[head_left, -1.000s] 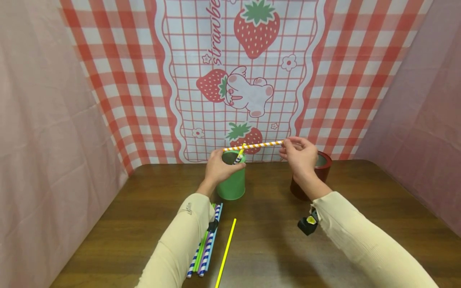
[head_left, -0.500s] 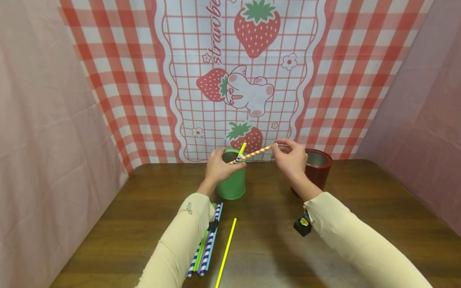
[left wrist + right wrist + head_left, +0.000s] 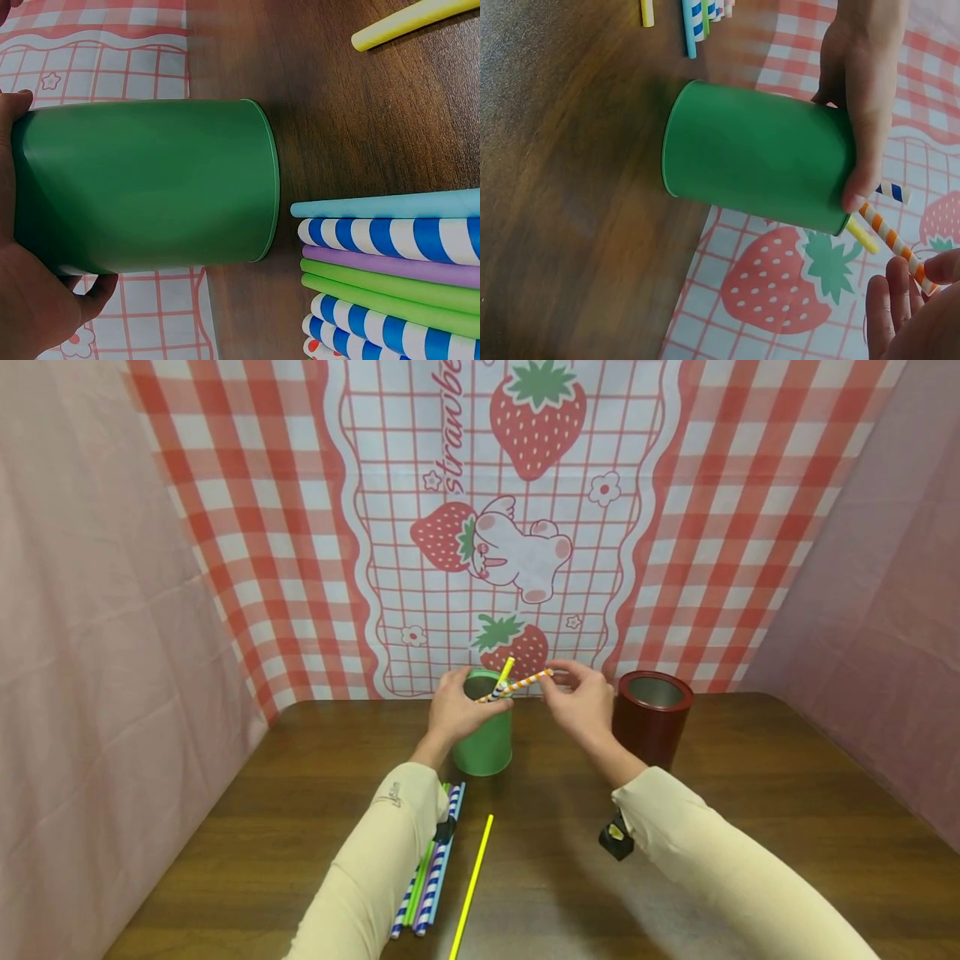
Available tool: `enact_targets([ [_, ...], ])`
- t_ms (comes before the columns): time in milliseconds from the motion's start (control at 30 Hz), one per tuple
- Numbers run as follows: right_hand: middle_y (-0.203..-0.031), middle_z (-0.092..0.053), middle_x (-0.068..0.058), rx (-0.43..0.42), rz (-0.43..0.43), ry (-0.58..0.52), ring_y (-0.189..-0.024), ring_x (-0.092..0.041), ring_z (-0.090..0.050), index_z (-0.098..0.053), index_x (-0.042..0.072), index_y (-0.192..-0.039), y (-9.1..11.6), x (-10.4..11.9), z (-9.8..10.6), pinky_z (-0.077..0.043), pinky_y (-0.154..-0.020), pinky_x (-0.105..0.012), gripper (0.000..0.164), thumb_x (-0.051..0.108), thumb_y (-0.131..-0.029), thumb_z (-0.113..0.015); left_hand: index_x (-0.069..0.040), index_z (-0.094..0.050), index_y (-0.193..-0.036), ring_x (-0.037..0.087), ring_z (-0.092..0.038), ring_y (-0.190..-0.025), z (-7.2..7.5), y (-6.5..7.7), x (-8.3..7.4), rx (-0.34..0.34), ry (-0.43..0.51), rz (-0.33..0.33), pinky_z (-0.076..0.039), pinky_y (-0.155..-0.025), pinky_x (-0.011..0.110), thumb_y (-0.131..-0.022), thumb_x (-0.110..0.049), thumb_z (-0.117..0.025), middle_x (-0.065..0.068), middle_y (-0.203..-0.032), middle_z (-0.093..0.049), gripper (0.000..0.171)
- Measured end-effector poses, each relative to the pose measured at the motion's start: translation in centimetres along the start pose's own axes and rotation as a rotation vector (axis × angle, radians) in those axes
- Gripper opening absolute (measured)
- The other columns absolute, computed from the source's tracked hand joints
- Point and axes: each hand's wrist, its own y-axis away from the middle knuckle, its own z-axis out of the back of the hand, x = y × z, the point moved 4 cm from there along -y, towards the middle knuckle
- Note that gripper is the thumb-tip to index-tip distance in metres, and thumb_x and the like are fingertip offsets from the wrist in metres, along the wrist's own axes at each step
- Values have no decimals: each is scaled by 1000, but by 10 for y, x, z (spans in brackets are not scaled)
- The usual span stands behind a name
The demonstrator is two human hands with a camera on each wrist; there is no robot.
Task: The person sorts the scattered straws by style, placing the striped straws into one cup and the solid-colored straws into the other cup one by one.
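The green can (image 3: 482, 750) is stood upright toward the back of the worktop (image 3: 555, 893) and is gripped near its rim by the left hand (image 3: 456, 710), the thumb and fingers being spread round the wall. The orange-and-white straw (image 3: 531, 680) is pinched near its upper end between the thumb and fingers of the right hand (image 3: 581, 700). It is held at a slant, its lower part being brought to the mouth of the green can beside the left thumb; how far down it reaches cannot be told. A short yellow end of a straw (image 3: 507, 669) and a blue-and-white straw (image 3: 492, 693) are also seen leaning out of that mouth. The red can (image 3: 651, 722) is set upright to the right, just beyond the right forearm. In front of the green can a row of straws (image 3: 430, 893) is laid side by side, with light blue, purple, green and blue-and-white striped ones shown, partly covered by the left sleeve (image 3: 360, 860). A loose yellow straw (image 3: 472, 885) is placed to the right of the row, apart from it. The back is covered by a checked strawberry cloth (image 3: 405, 452).
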Motion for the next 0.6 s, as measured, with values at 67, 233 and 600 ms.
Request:
enact_targets([
  [67,-87,-75,-8,-2,10,7,-67,-19,-71,-73,12,-106,1,2,-2,-46,-54,-18,24,21,-84,-69,-9,-44,-144,30,-44,-129,0,0,0,-1,-1,0,-40,-104,43,-66,-53,-80,13,-146,-41,96],
  [233,-88,-75,-7,18,43,2,-64,-17,-70,-73,12,-108,2,7,-9,-45,-49,-18,25,18,-84,-68,-8,-44,-143,30,-45,-128,1,-1,1,-5,-4,-1,-41,-103,43,-66,-54,-80,12,-145,-41,96],
  [600,-91,-75,-7,100,61,65,-73,-20,-70,-74,10,-105,15,-4,-23,-54,-69,-36,23,17,-84,-68,-9,-42,-145,31,-42,-130,1,1,1,20,10,4,-39,-105,45,-69,-55,-78,13,-147,-38,96],
])
